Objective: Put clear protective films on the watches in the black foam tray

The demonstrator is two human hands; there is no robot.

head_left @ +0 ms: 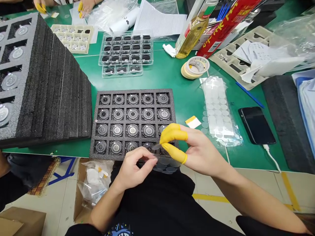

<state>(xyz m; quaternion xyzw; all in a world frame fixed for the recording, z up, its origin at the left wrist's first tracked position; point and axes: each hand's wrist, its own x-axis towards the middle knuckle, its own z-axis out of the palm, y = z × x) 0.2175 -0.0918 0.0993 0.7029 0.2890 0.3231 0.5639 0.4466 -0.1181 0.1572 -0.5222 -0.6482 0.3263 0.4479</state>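
My left hand (135,168) pinches the edge of a clear sheet (167,161) of round transparent stickers between thumb and forefinger. Yellow finger cots cover the thumb and fingers of my right hand (194,147), which are closed on one round film sticker (156,147) at the sheet's upper edge. Both hands are over the front edge of a dark foam tray (92,150). In its pockets lie rows of round black watch cases (133,130), backs up. The hands and sheet partly cover the front right pockets.
Stacked foam trays (71,95) rise at left. Behind are clear plastic trays (125,49) of black discs, tape rolls (195,67) and a bottle (194,36). To the right lie a sticker pack (219,108) and a charging phone (256,125). Another person's hands (86,6) are across the table.
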